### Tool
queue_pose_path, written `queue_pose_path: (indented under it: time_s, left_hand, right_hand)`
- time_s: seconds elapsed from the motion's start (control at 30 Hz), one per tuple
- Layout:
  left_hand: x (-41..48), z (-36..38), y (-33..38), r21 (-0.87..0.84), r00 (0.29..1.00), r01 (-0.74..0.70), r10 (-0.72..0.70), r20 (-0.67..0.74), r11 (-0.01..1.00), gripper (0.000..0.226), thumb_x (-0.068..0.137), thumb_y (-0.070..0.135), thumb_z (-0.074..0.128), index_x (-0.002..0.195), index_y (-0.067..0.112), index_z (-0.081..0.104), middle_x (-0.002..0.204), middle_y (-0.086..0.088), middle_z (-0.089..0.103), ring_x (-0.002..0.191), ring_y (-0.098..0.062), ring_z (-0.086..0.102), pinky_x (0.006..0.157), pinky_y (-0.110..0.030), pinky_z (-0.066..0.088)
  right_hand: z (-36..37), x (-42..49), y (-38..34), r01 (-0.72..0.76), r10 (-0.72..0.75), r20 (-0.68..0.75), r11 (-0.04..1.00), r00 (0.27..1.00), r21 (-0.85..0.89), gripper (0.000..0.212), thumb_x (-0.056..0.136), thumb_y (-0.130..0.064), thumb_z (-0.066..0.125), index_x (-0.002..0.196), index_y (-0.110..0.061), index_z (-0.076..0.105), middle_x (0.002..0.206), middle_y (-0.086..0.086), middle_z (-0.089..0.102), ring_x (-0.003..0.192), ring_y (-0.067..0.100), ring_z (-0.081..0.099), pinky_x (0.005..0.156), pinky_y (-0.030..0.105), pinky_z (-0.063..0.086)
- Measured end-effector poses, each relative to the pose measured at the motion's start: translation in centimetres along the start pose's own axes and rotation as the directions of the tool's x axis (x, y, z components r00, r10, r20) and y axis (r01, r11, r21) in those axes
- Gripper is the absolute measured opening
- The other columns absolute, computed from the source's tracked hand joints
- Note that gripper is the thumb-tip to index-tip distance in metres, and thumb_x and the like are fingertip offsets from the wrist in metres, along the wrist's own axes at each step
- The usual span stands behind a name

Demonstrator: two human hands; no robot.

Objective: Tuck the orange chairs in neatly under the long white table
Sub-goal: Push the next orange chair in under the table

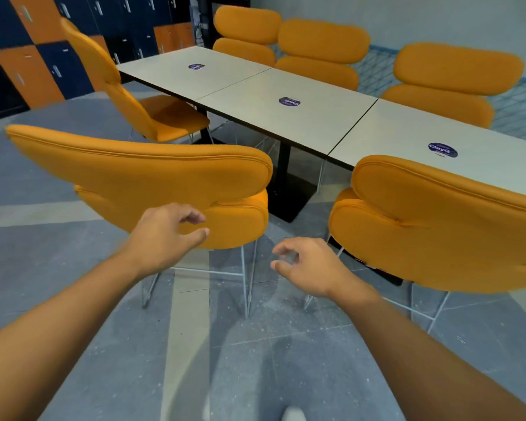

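Both hands reach forward holding nothing. The left hand (164, 235), fingers loosely curled, is right at the lower back cushion of the near-left chair (140, 171); I cannot tell whether it touches. The right hand (307, 265), equally slack, hovers in the gap beside the near-right chair (431, 238).

The long white table (286, 83), 3 panels end to end, has 3 far chairs (322, 41) close against its far side. The near-left chair stands angled and well off the table edge, and the end chair (158, 117) sits sideways, pulled out.

The step in hand looks like taking hold of the near-left chair. Next, both hands likely need to grip its backrest, square it to the edge and slide it in clear of the black pedestal (289, 196). 3 round stickers (289, 101) mark the panels.
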State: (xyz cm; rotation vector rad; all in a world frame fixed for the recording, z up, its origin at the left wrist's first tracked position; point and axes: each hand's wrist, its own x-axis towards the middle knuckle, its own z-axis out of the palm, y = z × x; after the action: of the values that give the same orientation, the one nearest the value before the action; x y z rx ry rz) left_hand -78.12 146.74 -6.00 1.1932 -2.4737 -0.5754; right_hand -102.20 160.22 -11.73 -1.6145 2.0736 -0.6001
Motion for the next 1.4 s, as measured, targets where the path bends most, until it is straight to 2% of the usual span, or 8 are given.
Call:
queue_pose_path:
  time_s: [0.2,0.37,0.53,0.8,0.93,1.03,1.2,1.4]
  left_hand:
    - [1.9,-3.9,-4.5,0.033,0.994,0.013,-0.009,-0.106,0.999,0.026,0.088,0.033,0.067,0.108,0.017,0.071,0.109,0.001,0.069,0.095,-0.008,0.057,0.081,-0.026,0.042]
    - [5.9,-6.7,-7.9,0.073,0.984,0.02,-0.007,-0.178,0.997,0.028,0.088,0.033,0.067,0.11,0.017,0.07,0.112,-0.002,0.07,0.098,-0.01,0.057,0.083,-0.029,0.043]
    - [11.6,-8.7,-11.2,0.158,0.971,0.061,-0.022,-0.237,0.986,0.028,0.089,0.032,0.065,0.111,0.015,0.07,0.115,-0.009,0.068,0.105,-0.025,0.061,0.083,-0.038,0.046]
    - [17.4,-10.0,-16.7,0.201,0.978,0.154,-0.121,-0.168,0.967,0.035,0.091,0.049,0.056,0.108,0.022,0.069,0.116,-0.004,0.068,0.106,-0.026,0.06,0.086,-0.044,0.048]
    - [18.8,-10.4,-19.4,0.28,0.981,0.194,-0.182,-0.069,0.94,0.058,0.089,0.07,0.026,0.084,0.03,0.066,0.082,0.004,0.067,0.079,-0.02,0.059,0.078,-0.045,0.05]
    - [19.7,-10.6,-21.2,0.327,0.991,0.128,-0.136,0.002,0.936,0.07,0.089,0.07,0.016,0.07,0.023,0.064,0.064,0.003,0.061,0.064,-0.014,0.055,0.069,-0.037,0.046]
    - [20.2,-11.1,-23.0,0.323,0.989,-0.086,0.042,0.142,0.942,0.07,0.091,0.072,0.011,0.067,0.026,0.058,0.063,0.006,0.059,0.064,-0.01,0.054,0.068,-0.037,0.04]
    - [20.1,-12.1,-26.2,0.266,0.93,-0.3,0.219,0.294,0.916,0.074,0.083,0.083,0.003,0.115,0.042,0.056,0.105,0.016,0.064,0.096,-0.012,0.057,0.089,-0.042,0.043]
  right_hand:
    - [0.6,5.0,-4.6,0.084,-0.097,-0.176,0.993,0.98,-0.078,0.032,0.093,-0.042,0.061,0.122,-0.029,0.068,0.126,-0.009,0.066,0.118,0.018,0.056,0.103,0.049,0.04]
    - [-0.1,11.0,-7.9,0.115,-0.15,-0.358,0.986,0.922,-0.117,0.041,0.088,-0.053,0.054,0.123,-0.035,0.065,0.129,-0.012,0.063,0.123,0.016,0.048,0.095,0.04,0.029]
    - [0.0,18.6,-10.2,0.124,-0.179,-0.443,0.981,0.878,-0.151,0.043,0.089,-0.058,0.055,0.126,-0.037,0.062,0.127,-0.015,0.058,0.122,0.01,0.046,0.094,0.035,0.026]
    - [0.2,25.7,-12.6,0.045,-0.111,-0.295,0.974,0.949,-0.221,0.058,0.086,-0.078,0.046,0.127,-0.04,0.06,0.128,-0.014,0.059,0.119,0.012,0.048,0.097,0.04,0.028]
    - [-0.4,27.3,-13.5,-0.053,0.019,-0.12,0.956,0.993,-0.29,0.071,0.083,-0.088,0.03,0.115,-0.036,0.066,0.111,-0.01,0.067,0.107,0.019,0.057,0.099,0.051,0.035]
    - [-0.1,28.0,-14.3,-0.08,0.054,-0.092,0.948,0.994,-0.309,0.069,0.086,-0.085,0.025,0.088,-0.031,0.068,0.083,-0.009,0.065,0.086,0.017,0.058,0.096,0.05,0.04]
    - [1.6,27.8,-15.8,-0.141,0.079,-0.166,0.903,0.983,-0.406,0.072,0.095,-0.075,0.018,0.081,-0.027,0.069,0.069,-0.006,0.062,0.072,0.014,0.056,0.088,0.044,0.043]
    - [3.6,27.9,-16.9,-0.284,0.154,-0.3,0.843,0.941,-0.457,0.067,0.099,-0.065,0.017,0.07,-0.025,0.063,0.067,-0.007,0.059,0.077,0.017,0.056,0.086,0.043,0.035]
